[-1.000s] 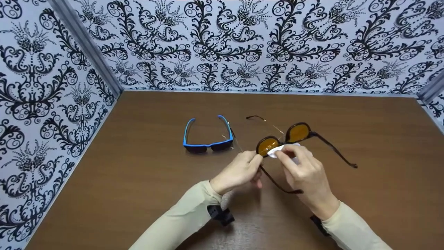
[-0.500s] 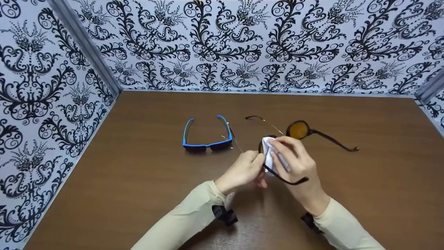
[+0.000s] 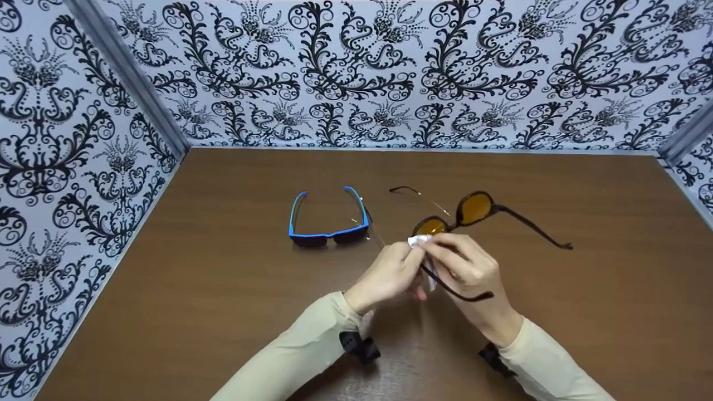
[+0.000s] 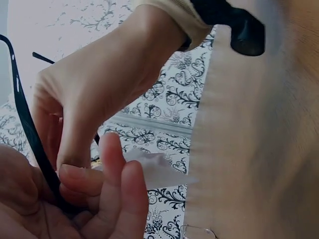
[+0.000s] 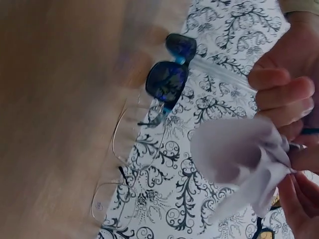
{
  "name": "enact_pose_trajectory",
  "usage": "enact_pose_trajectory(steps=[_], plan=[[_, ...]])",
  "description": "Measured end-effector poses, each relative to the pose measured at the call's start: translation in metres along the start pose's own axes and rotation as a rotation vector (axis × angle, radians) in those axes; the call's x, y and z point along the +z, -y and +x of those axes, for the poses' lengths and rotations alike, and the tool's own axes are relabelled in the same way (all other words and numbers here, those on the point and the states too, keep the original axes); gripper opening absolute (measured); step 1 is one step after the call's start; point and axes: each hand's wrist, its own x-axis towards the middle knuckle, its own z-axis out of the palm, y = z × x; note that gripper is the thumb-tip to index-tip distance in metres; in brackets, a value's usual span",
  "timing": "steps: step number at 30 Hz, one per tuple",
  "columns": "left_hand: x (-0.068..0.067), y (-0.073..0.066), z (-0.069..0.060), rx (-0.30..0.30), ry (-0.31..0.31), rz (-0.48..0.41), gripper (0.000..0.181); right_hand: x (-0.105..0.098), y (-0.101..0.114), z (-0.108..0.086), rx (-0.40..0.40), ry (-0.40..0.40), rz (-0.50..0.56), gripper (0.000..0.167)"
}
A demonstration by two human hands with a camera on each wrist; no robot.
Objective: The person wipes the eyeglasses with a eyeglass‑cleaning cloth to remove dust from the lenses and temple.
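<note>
Dark-framed sunglasses with amber lenses are held above the table, temples spread. My left hand grips them at the near corner, where one temple meets the frame. My right hand pinches a white cloth against the lower part of the near lens. In the right wrist view the cloth hangs in loose folds below the fingers. The left wrist view has the dark temple crossing my left palm, with the right hand's fingertips meeting it. Part of the near lens is hidden by cloth and fingers.
Blue-framed sunglasses with dark lenses stand unfolded on the brown table, left of my hands. Thin wire-rimmed eyeglasses lie beside them, partly hidden behind my hands in the head view. Patterned walls border the back and left.
The right hand has shifted with the cloth from between the lenses, across the near lens, to its lower left edge. The sunglasses have tilted a little; the left hand keeps its grip.
</note>
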Motion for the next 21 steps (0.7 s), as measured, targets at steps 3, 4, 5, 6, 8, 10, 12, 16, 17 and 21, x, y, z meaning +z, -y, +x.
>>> enact_pose_trajectory(steps=[3,4,5,6,8,10,12,16,17,21], plan=[[0.0,0.001,0.0,0.001,-0.011,-0.005,0.031,-0.006,-0.002,0.0,-0.018,0.054,-0.036,0.027],[0.0,0.001,0.0,-0.003,-0.012,0.001,0.03,-0.007,-0.003,0.0,-0.026,0.048,-0.071,0.027],[0.001,0.001,0.0,-0.009,-0.01,0.009,0.029,-0.008,-0.003,0.001,-0.038,0.037,-0.115,0.027],[0.001,0.0,0.0,-0.015,-0.005,0.023,0.028,-0.008,-0.004,0.001,-0.051,0.019,-0.161,0.026],[0.002,-0.002,0.0,-0.027,0.006,0.056,0.028,-0.007,-0.003,0.004,-0.059,-0.032,-0.212,0.023],[0.002,-0.003,0.0,-0.041,0.025,0.069,0.027,-0.004,-0.003,0.006,-0.055,-0.073,-0.215,0.021],[0.002,-0.003,0.0,-0.06,0.047,0.054,0.027,-0.002,-0.002,0.008,-0.048,-0.081,-0.175,0.02],[-0.002,-0.001,0.0,-0.094,0.057,-0.025,0.03,-0.001,-0.001,0.006,-0.041,0.023,-0.062,0.025],[-0.003,-0.001,0.0,-0.095,0.056,-0.03,0.03,-0.002,-0.001,0.004,-0.043,0.057,-0.05,0.026],[-0.008,0.001,-0.001,-0.067,0.051,0.067,0.029,-0.007,-0.002,0.002,-0.056,0.097,-0.15,0.028]])
